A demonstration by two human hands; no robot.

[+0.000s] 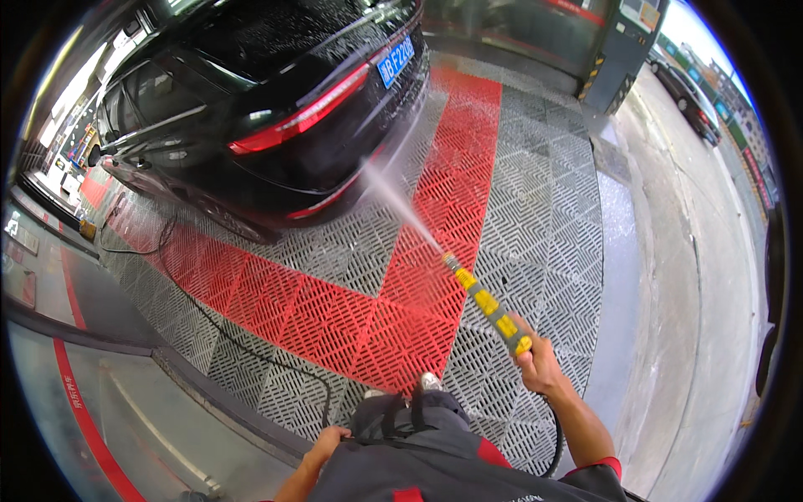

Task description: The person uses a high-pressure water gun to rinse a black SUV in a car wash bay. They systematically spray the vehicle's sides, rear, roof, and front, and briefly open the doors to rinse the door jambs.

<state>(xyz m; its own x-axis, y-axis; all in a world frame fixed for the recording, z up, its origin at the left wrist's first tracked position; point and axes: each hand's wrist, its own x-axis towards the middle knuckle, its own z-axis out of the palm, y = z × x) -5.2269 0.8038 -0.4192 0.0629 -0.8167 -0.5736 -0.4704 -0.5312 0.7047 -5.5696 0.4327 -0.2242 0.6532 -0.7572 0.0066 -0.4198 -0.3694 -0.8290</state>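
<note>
My right hand (pixel 538 363) is wrapped around the rear of a pressure-washer spray gun (pixel 486 302), grey with yellow bands. From its metal nozzle a white fan of water (pixel 401 204) strikes the lower rear bumper of a black car (pixel 301 160). The car's rear and side are wet, and a red tail light (pixel 301 125) shows above the bumper. At my left hip, my left hand (pixel 330 439) is closed on the black hose (pixel 248 351). That hose passes across my waist and comes up again under my right forearm.
Grey grating tiles (pixel 539 188) and a red tile band (pixel 313 314) cover the floor. Glass panels (pixel 37 370) stand close on my left. At the bay's far right corner is a grey pillar (pixel 621 56) with striped markings. Outside, another car (pixel 687 94) stands beyond the concrete pavement (pixel 684 282).
</note>
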